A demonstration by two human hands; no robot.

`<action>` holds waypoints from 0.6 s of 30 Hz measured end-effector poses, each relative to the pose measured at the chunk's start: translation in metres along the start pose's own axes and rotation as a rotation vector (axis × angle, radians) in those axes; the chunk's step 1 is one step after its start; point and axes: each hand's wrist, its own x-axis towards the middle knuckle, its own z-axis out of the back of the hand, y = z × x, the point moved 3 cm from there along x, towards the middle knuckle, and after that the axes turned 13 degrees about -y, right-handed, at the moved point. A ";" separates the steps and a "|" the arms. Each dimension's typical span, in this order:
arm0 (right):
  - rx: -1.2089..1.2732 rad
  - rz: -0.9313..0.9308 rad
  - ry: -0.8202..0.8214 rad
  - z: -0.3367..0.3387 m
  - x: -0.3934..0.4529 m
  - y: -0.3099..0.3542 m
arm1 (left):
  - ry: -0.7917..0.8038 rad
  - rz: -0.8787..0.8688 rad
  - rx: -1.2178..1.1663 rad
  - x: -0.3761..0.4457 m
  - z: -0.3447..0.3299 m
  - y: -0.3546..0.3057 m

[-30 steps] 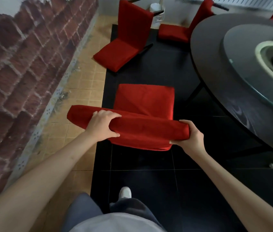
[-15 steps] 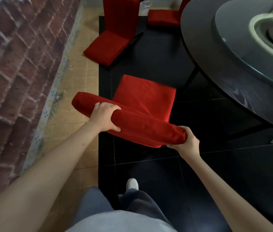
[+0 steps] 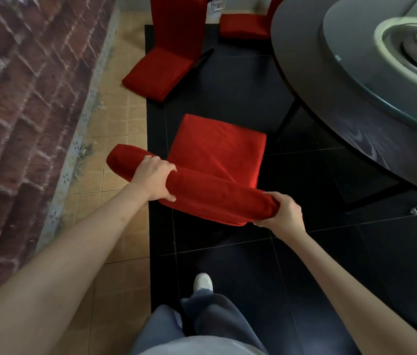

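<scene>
A red upholstered chair stands on the black floor in front of me, its seat facing away. Seen from above, the top of its backrest runs from upper left to lower right. My left hand grips the backrest top near its left end, fingers curled over it. My right hand grips the backrest's right end. The chair's legs are hidden under the seat.
A large round dark table with a glass turntable fills the upper right. Two more red chairs stand farther back. A brick wall runs along the left beside tan tiles. My foot is below the chair.
The chair has turned, its right end swinging toward me and its left end away. Both hands keep their grip on the backrest top. My view has dipped toward the table.
</scene>
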 end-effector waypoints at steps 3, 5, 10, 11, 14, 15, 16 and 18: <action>-0.001 0.005 -0.005 0.000 -0.006 0.000 | -0.003 -0.007 -0.004 -0.008 -0.001 0.001; 0.001 0.002 -0.010 -0.001 -0.011 0.000 | -0.012 -0.005 -0.014 -0.015 -0.002 0.001; -0.005 -0.011 0.013 -0.008 -0.023 0.007 | -0.038 0.031 -0.041 -0.044 -0.002 0.010; -0.006 -0.013 0.023 -0.011 -0.026 0.009 | -0.033 0.043 -0.045 -0.051 -0.002 0.014; -0.014 0.006 0.051 -0.023 -0.040 0.021 | -0.036 0.071 -0.052 -0.077 0.001 0.029; -0.017 0.014 0.057 -0.027 -0.046 0.026 | -0.040 0.080 -0.049 -0.086 0.002 0.034; -0.019 0.022 0.063 -0.032 -0.052 0.031 | -0.040 0.089 -0.046 -0.095 0.003 0.039; -0.021 0.041 0.075 -0.041 -0.063 0.042 | -0.028 0.116 -0.041 -0.116 0.004 0.050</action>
